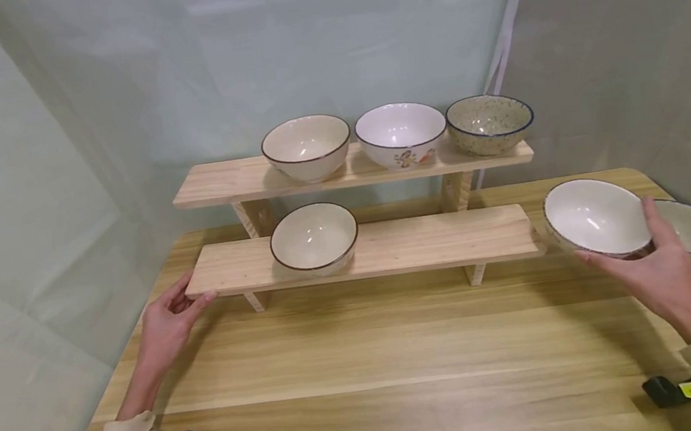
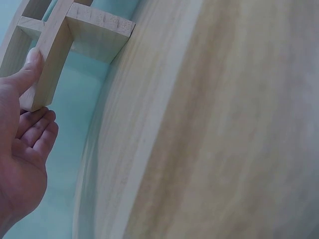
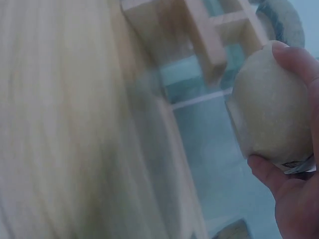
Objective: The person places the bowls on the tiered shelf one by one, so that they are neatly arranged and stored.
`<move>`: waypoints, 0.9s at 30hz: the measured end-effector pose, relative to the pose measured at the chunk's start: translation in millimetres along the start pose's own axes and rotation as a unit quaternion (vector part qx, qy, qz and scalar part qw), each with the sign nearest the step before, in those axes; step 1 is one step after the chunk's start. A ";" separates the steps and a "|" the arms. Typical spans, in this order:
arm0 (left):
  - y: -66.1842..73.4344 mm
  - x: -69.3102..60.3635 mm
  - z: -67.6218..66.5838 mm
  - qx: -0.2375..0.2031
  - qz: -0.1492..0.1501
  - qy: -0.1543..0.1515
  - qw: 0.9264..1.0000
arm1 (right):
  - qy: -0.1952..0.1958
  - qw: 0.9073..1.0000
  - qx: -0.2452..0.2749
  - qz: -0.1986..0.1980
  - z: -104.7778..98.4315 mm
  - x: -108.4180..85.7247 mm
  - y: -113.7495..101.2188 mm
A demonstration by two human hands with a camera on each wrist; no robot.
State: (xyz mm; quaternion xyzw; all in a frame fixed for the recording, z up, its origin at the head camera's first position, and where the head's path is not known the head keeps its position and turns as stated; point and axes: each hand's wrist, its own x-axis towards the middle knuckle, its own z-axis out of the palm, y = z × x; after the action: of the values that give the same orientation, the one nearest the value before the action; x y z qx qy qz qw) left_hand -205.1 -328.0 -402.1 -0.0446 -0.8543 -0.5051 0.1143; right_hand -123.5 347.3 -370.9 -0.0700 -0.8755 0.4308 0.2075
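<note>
A white bowl with a dark speckled rim [image 1: 594, 214] is held up off the table at the right, its opening tilted toward me. My right hand [image 1: 666, 269] grips it by the side and rim; its pale underside [image 3: 274, 107] shows in the right wrist view. At the other side my left hand [image 1: 167, 320] holds the left end of the lower board of a two-tier wooden shelf [image 1: 426, 241], thumb on the front edge and fingers at the end. On that board stands a cream bowl with a brown rim [image 1: 314, 237].
Along the upper board stand a cream bowl [image 1: 307, 141], a white bowl with a flower pattern [image 1: 401, 133] and a speckled greenish bowl with a blue rim [image 1: 490, 126]. Another dark-rimmed bowl [image 1: 690, 227] sits on the wooden table [image 1: 365, 371], partly hidden behind my right hand.
</note>
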 end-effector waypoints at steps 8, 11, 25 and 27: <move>1.2 -0.2 0.3 -0.007 0.002 -0.001 1.000 | -0.024 0.999 0.025 -0.023 3.1 -2.6 -18.9; 1.0 0.2 0.1 -0.002 0.000 -0.002 1.000 | -0.031 0.998 0.039 -0.037 8.1 -3.7 -26.7; 1.5 0.2 -0.5 -0.002 0.000 -0.003 1.000 | -0.094 0.985 0.095 -0.107 55.0 -1.3 -63.1; 2.4 0.2 -0.3 -0.001 0.003 -0.003 1.000 | -0.103 0.982 0.107 -0.113 62.0 -1.4 -68.6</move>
State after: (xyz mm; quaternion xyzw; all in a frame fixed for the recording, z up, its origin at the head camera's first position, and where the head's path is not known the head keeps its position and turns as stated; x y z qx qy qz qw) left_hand -204.7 -327.1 -399.9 -0.0488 -0.8542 -0.5052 0.1130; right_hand -144.6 259.4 -351.2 0.0967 -0.8432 0.5008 0.1697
